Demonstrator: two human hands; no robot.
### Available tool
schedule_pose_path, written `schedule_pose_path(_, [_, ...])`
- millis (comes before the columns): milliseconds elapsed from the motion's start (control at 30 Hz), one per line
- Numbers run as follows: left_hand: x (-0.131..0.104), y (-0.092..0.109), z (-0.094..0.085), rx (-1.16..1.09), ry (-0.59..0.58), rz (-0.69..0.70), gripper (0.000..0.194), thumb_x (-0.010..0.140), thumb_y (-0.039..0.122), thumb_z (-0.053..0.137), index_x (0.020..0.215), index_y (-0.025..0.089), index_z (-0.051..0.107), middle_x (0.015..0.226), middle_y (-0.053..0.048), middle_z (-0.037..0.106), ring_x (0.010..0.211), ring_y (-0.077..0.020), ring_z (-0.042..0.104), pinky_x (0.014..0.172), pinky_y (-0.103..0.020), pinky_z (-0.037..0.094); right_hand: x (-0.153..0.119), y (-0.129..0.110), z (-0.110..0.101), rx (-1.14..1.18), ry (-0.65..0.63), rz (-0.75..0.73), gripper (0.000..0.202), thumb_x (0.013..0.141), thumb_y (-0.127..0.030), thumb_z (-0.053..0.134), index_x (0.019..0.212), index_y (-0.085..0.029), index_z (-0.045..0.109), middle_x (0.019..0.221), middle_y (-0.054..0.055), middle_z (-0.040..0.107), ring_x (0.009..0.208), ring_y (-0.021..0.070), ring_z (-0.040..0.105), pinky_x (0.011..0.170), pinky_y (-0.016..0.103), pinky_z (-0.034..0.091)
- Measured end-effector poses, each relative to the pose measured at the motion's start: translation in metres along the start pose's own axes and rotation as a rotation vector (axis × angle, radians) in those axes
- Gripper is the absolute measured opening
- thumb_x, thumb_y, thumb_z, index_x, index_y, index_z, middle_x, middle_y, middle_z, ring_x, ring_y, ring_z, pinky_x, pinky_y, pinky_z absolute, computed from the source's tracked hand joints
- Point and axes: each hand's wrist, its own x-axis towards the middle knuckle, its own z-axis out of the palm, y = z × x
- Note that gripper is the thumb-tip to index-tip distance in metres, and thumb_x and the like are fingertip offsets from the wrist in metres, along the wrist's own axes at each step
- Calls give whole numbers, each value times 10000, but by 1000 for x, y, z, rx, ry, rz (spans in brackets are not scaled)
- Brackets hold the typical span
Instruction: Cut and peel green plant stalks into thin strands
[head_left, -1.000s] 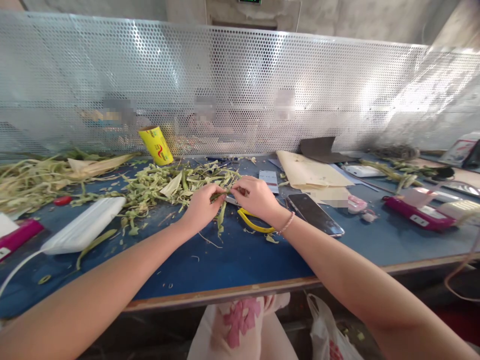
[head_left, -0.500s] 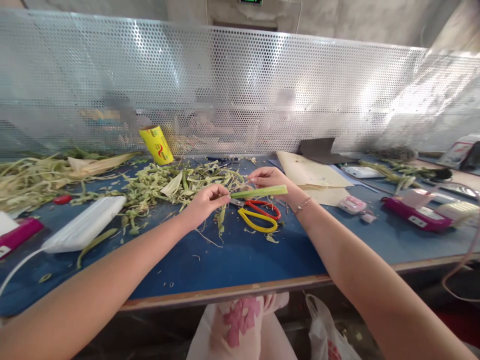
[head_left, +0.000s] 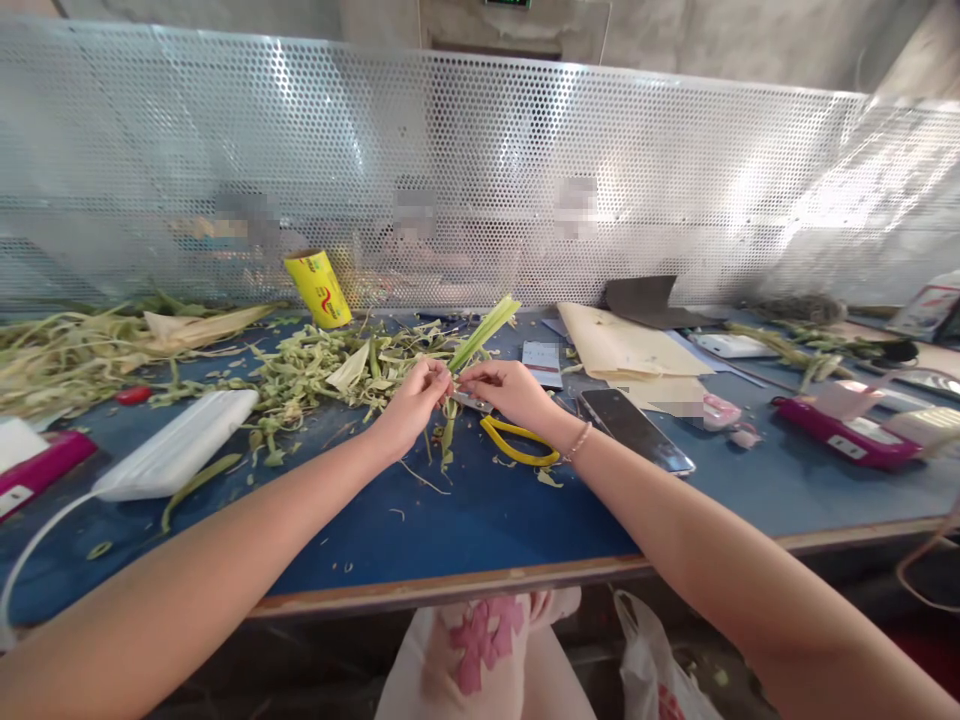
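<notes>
Note the change in angle: from lying crosswise toward the right, the slender pale green stalk (head_left: 486,328) now slants up toward the far right, with its near end at the fingertips of the left hand (head_left: 409,405); note also the right hand (head_left: 514,395), brought in from the right to meet the left at that end; judge this as close two-handed finger work at the base, with the upper length free.

Left hand: nearly closed, fingers curled, stalk pinched between thumb and fingertips; right hand: partly closed, fingers bent toward the thumb, tips just beside the left fingertips; cannot tell from this view whether gripping anything.

Locate the scissors with a yellow plastic handle loop (head_left: 534,461) on the blue tabletop (head_left: 450,530), partly hidden under the right hand; locate the loose heap of green leafy trimmings (head_left: 300,378) left of and beyond the left hand, and the black glass-faced phone (head_left: 630,430) to the right.

Containers: yellow printed cylindrical tube (head_left: 319,290), far side, left of centre, tilted against the perforated metal screen (head_left: 480,150) or just beside it, contents not visible; translucent white plastic bag (head_left: 645,660), below the near table edge, right of the lap, contents too unclear to identify.
</notes>
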Motion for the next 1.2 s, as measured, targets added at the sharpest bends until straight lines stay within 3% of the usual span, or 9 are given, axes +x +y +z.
schedule_pose_path(133, [3, -5, -1, 56, 41, -5, 131, 788, 228, 531, 697, 183, 449, 547, 57, 399, 531, -82, 367, 553, -217, 291, -3, 1, 2, -25, 62, -100, 138, 722, -144, 516, 823, -154, 609, 732, 31, 662, 695, 127, 624, 678, 281, 494])
schedule_pose_path(300, [5, -5, -2, 47, 56, -28, 117, 800, 211, 500, 710, 181, 431, 582, 49, 448, 527, -79, 381, 545, -222, 294, -6, -1, 2, -101, 56, -191, 69, 717, -177, 547, 763, -156, 593, 711, 12, 633, 665, 112, 588, 674, 263, 474])
schedule_pose_path(500, [4, -4, -1, -26, 68, -68, 127, 784, 211, 531, 712, 184, 430, 562, 58, 430, 498, -70, 381, 534, -216, 304, -12, -10, 1, 64, -112, -233, 206, 775, -274, 511, 848, -150, 658, 849, 55, 668, 781, 145, 607, 706, 282, 477])
schedule_pose_path(633, [2, -3, 1, -71, 76, -102, 125, 761, 189, 556, 709, 181, 443, 568, 62, 439, 492, -57, 391, 520, -199, 315, -12, -9, 4, 88, -136, -203, 240, 779, -302, 512, 855, -155, 687, 815, 53, 673, 702, 135, 598, 656, 282, 480])
schedule_pose_path(967, [0, 5, 5, -296, 72, -190, 237, 667, 222, 674, 694, 174, 443, 583, 51, 534, 534, -64, 531, 587, -217, 462, -6, 6, 9, 75, -52, -177, 158, 736, -263, 587, 823, -204, 706, 802, 20, 695, 734, 138, 627, 696, 285, 495])
schedule_pose_path(1200, [-2, 0, 7, -313, 30, -176, 234, 678, 236, 673, 684, 164, 450, 625, 40, 546, 625, -82, 579, 667, -249, 498, -6, 0, 8, -243, 101, -288, 106, 701, -121, 569, 668, -184, 648, 688, 3, 643, 655, 115, 561, 633, 250, 434])
